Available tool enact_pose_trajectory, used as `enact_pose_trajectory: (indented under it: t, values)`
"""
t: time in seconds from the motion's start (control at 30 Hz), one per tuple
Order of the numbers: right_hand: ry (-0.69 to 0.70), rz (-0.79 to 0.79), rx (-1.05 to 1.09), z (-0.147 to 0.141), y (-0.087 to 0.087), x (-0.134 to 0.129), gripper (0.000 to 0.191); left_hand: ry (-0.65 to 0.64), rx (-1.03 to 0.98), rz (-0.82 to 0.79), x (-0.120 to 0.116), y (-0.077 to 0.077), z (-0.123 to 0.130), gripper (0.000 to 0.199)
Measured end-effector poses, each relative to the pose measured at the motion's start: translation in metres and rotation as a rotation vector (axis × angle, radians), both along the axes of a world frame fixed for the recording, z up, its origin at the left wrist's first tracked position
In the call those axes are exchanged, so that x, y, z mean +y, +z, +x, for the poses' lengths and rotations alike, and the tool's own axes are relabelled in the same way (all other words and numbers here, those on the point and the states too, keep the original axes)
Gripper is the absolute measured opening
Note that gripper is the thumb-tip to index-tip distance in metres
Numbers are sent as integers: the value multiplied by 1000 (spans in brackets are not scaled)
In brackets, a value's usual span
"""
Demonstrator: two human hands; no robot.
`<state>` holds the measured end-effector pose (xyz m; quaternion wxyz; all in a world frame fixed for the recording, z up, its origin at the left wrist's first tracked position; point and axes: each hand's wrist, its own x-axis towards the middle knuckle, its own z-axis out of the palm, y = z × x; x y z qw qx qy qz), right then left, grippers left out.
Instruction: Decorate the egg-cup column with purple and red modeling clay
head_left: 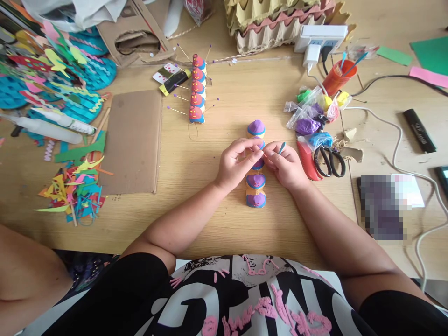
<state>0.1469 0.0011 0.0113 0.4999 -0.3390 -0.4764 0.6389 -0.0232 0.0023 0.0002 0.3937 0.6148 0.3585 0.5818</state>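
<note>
My left hand (pixel 235 162) is closed, thumb and forefinger pinched over a strip of egg-carton cups (pixel 256 181). Whatever is in that pinch is too small to make out. The cups are covered in purple clay with blue rims, and both hands partly hide the middle ones. My right hand (pixel 287 164) is closed too, its fingertips nearly meeting the left ones. A slim blue modelling tool (pixel 282 148) sticks up from its fingers. Farther back stands a second cup strip (pixel 197 88) with pink, face-marked cups, blue edges and purple-tipped sticks poking out sideways.
Bagged clay (pixel 308 125), black-handled scissors (pixel 330 162) and a red cup (pixel 340 78) of tools lie right. Left are a cardboard sheet (pixel 131 140), paper scraps (pixel 77 186) and glue bottles (pixel 49 128). Egg trays (pixel 273 28) and a power strip (pixel 322 37) stand behind. Another person's arm (pixel 28 275) shows lower left.
</note>
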Motion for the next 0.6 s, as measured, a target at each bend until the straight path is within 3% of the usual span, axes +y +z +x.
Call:
enact_pose_trajectory:
  t: [0.6]
  values:
    - [32, 46, -21, 0, -2, 0, 37, 10, 28, -15, -1, 1, 2, 22]
